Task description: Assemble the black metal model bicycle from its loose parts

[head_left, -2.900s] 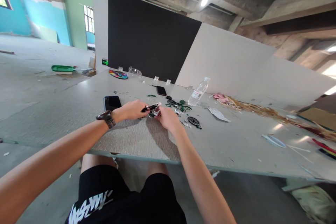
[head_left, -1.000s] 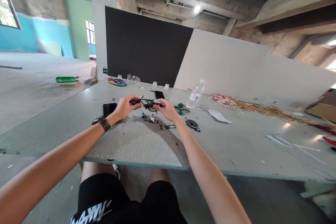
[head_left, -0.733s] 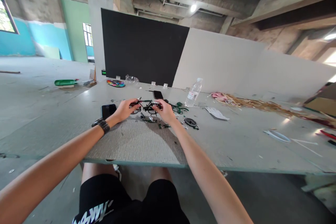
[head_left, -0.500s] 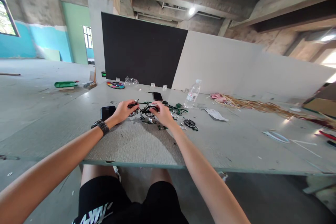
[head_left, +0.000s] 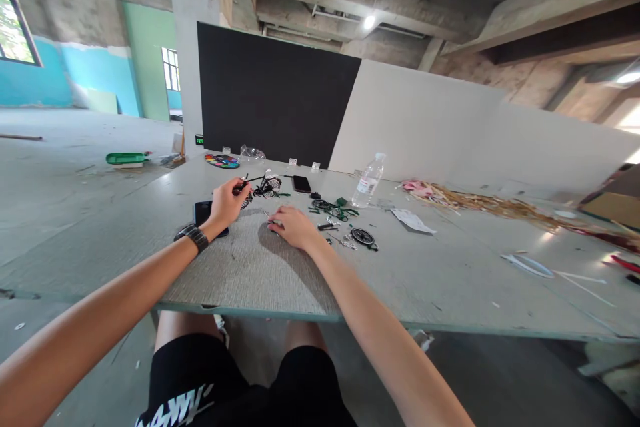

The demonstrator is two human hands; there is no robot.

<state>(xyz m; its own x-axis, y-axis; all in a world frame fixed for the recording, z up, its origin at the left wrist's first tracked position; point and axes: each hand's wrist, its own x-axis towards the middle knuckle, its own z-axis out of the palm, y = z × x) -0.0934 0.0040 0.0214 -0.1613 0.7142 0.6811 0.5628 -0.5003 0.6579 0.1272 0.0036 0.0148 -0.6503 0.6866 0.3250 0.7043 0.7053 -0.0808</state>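
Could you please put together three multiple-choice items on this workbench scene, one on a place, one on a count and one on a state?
1. Where does the water bottle stand?
A. right of the loose green parts
B. on the floor
C. on the dark phone

2. How many dark phones lie on the table?
A. none
B. two
C. five

3. What is the left hand doing?
A. lying flat and empty
B. holding the model bicycle
C. gripping the bottle

Answers:
1 A: the bottle stands upright on the table, just right of the green parts.
2 B: one phone lies under the left wrist, another farther back.
3 B: its fingers pinch the front end of the model bicycle, while the right hand rests on small parts on the table.
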